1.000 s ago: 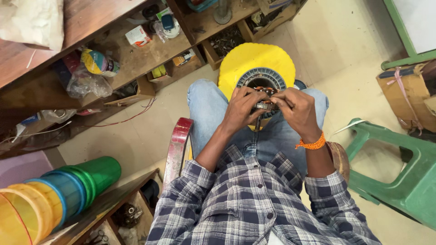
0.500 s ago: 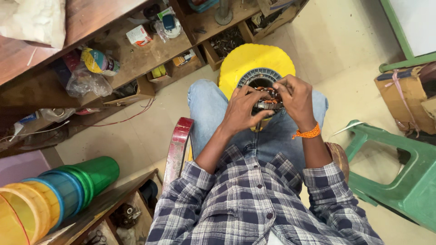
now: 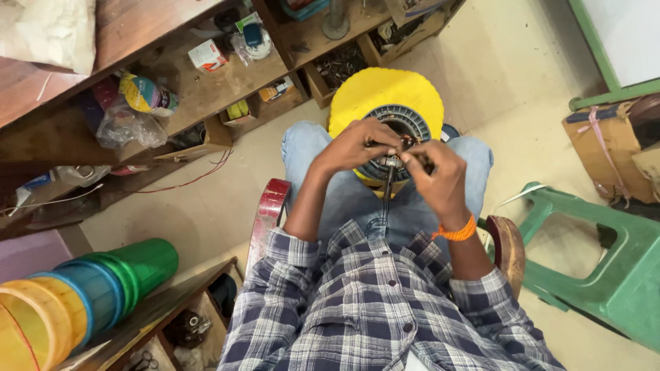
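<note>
A round yellow housing (image 3: pixel 405 93) with a dark ribbed motor core (image 3: pixel 388 117) rests on my lap, between my jeans-clad knees. My left hand (image 3: pixel 354 145) lies over the left side of the core, its fingers pinched at the middle. My right hand (image 3: pixel 440 177), with an orange thread band (image 3: pixel 457 232) at the wrist, meets it from the right, fingers closed on a thin dark tool (image 3: pixel 389 184) that hangs down between the hands. The hands hide what the fingertips grip at the core.
A wooden shelf (image 3: pixel 227 89) with boxes, bags and small parts runs along the left and top. Stacked coloured plastic tubs (image 3: pixel 89 288) lie at lower left. A green plastic stool (image 3: pixel 619 268) stands at right, a cardboard box (image 3: pixel 605 148) behind it. Red chair arms (image 3: pixel 268 213) flank me.
Both hands stay on the motor core. The right hand has slid slightly lower and the fingertips of both have drawn closer at the core's middle.
</note>
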### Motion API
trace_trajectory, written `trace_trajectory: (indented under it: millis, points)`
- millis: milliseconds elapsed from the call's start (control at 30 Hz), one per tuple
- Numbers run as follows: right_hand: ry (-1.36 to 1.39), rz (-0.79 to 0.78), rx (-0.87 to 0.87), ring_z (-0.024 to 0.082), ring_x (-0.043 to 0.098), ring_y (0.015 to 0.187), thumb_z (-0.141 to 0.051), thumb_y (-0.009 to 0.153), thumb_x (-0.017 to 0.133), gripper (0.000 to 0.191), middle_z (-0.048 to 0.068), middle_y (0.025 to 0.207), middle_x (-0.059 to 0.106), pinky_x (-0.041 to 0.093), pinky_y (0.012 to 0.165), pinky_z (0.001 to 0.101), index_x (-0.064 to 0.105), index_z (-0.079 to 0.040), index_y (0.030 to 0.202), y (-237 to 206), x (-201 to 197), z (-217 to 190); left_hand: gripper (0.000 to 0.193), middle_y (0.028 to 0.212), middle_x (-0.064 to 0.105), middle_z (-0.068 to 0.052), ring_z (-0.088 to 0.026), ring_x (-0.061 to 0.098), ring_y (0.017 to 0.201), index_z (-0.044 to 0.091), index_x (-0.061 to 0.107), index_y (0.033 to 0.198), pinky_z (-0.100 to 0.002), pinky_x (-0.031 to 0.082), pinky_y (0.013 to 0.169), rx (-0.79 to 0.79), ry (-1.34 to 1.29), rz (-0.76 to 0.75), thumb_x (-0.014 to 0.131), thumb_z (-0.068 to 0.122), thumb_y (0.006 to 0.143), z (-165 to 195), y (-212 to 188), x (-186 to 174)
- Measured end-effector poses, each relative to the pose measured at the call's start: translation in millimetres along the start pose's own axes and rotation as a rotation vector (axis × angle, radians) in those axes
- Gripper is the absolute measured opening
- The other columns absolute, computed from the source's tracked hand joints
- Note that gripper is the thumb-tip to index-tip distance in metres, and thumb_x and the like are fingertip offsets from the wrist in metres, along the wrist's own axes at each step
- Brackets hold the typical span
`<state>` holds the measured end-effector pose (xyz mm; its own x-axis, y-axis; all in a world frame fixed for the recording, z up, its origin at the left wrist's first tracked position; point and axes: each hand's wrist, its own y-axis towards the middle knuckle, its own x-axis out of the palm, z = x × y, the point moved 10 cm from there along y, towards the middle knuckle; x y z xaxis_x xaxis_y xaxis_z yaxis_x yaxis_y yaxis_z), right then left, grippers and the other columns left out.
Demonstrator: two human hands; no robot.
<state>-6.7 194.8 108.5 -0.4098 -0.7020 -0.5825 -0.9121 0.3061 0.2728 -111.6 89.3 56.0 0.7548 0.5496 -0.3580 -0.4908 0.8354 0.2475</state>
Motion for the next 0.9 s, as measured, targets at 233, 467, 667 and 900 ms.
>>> trace_trajectory:
  millis: [233,467,667,900]
  points:
    - [-0.019,0.001,0.123,0.026,0.066,0.067,-0.002,0.09,0.073,0.006,0.014,0.082,0.068,0.05,0.061,0.0364,0.068,0.0,0.093,-35.9,19.0,-8.5,0.016,0.104,0.078,-0.008,-0.028,0.075,0.092,0.009,0.079,0.102,-0.038,0.058,0.08,-0.051,-0.002,-0.203,0.074,0.009,0.086,5.6,11.1,-0.3]
    - [0.058,-0.072,0.167,0.027,0.062,0.064,-0.002,0.092,0.072,0.009,0.016,0.078,0.063,0.046,0.06,0.0362,0.065,0.003,0.093,-65.9,38.7,32.4,0.036,0.104,0.073,-0.007,-0.031,0.066,0.1,0.011,0.073,0.105,-0.042,0.051,0.087,-0.05,0.177,-0.15,0.08,0.039,0.083,21.4,-1.0,0.4]
    - [0.043,0.005,0.302,0.016,0.056,0.06,-0.002,0.094,0.072,0.004,0.01,0.075,0.066,0.043,0.056,0.0311,0.071,0.002,0.096,-92.6,12.7,74.5,0.045,0.106,0.066,-0.002,-0.026,0.058,0.103,0.012,0.063,0.11,-0.04,0.041,0.088,-0.025,0.326,0.074,0.083,0.041,0.081,34.4,-19.1,13.7]
    - [0.069,0.063,0.041,0.013,0.068,0.077,-0.002,0.099,0.075,0.007,0.009,0.092,0.074,0.051,0.067,0.0282,0.074,-0.002,0.105,-49.7,-37.6,44.3,0.05,0.11,0.064,-0.002,-0.025,0.056,0.103,0.011,0.062,0.113,-0.04,0.038,0.088,-0.011,0.323,0.142,0.085,0.04,0.079,19.9,-23.9,16.8]
